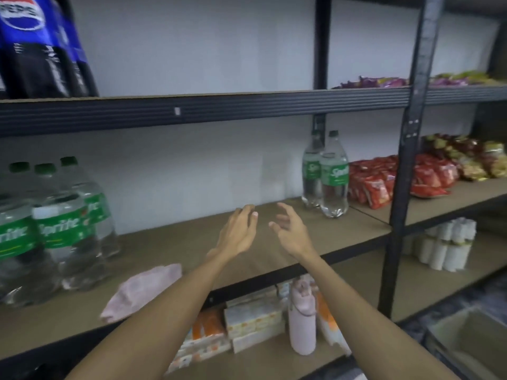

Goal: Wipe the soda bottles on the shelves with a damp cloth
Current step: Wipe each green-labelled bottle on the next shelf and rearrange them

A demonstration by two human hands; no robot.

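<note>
Two clear Sprite bottles [333, 174] with green labels stand upright at the right end of the middle shelf [315, 231]. A cluster of larger Sprite bottles [63, 229] stands at the shelf's left. Dark Pepsi bottles [35, 48] stand on the upper shelf at far left. A pink cloth [142, 292] lies crumpled near the shelf's front edge. My left hand [238, 231] and my right hand [290, 229] reach over the middle shelf, both with fingers apart and holding nothing, left of the two Sprite bottles.
Black metal uprights [411, 149] divide the shelving. Red snack bags [384, 179] lie right of the two bottles. On the lower shelf stand a pink flask [301, 322], small cartons [252, 316] and white cups [447, 245]. A cardboard box [472, 338] sits at bottom right.
</note>
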